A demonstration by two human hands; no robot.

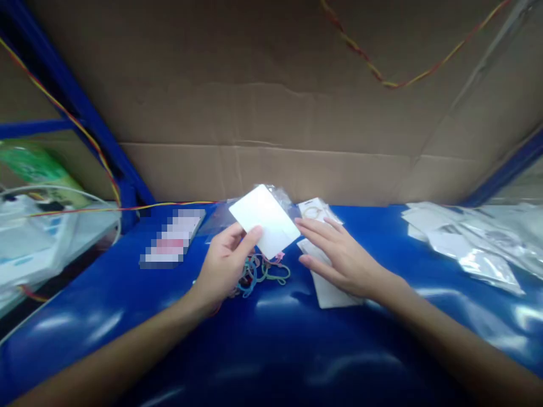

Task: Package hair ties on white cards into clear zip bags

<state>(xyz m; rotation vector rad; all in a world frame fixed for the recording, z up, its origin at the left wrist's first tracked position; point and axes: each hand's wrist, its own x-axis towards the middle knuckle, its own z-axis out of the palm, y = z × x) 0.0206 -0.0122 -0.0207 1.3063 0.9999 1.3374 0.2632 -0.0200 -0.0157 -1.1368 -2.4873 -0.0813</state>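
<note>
A blank white card (265, 219) is pinched in my left hand (227, 257), thumb on top, tilted above the blue table. My right hand (345, 257) is at the card's right corner, fingers stretched out and apart; whether the fingertips touch the card I cannot tell. Below the card lies a tangle of coloured hair ties (258, 274), partly hidden by my left hand. More white cards (333, 291) rest under my right hand. Just behind them is a white card with a beige loop (313, 209). Clear plastic bags (216, 217) lie behind the held card.
On the right is a spread pile of clear-bagged white cards (475, 237). A pixelated flat item (173, 238) lies left on the blue table (263, 350). Cardboard (271, 113) walls the back. A red-yellow twisted wire (182, 203) runs along the table's rear edge.
</note>
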